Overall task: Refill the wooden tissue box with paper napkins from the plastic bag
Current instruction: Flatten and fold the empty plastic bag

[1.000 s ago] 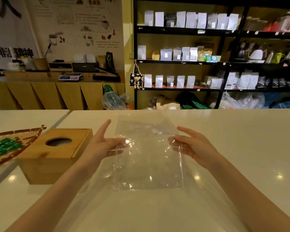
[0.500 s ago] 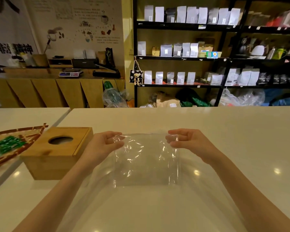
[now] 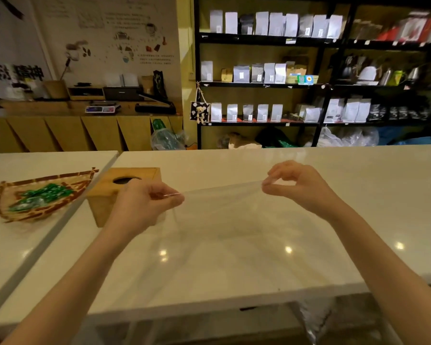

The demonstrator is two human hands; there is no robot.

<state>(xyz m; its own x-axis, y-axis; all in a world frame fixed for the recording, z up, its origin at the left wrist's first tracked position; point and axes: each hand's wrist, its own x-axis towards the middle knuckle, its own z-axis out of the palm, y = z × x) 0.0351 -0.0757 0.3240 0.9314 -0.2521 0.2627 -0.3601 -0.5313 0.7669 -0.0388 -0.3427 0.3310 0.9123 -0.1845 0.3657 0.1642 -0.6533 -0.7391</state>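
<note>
Plastic bag stretched over white counter [image 3: 358,195], beside wooden tissue box [image 3: 105,195].

Clear, near-invisible plastic bag [image 3: 222,212]: upper edge taut, running left-right. Left hand [image 3: 144,202] and right hand [image 3: 296,185] each pinch one end, fingers curled.

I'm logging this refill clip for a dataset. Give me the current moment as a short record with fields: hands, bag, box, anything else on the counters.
left hand: pinches the left edge of the plastic bag
right hand: pinches the bag's right edge
plastic bag: clear, stretched between both hands above the white counter; no napkins visible in it
wooden tissue box: on the counter, round top opening, partly behind the left hand
woven basket: on the adjoining counter, holds green packets
</note>
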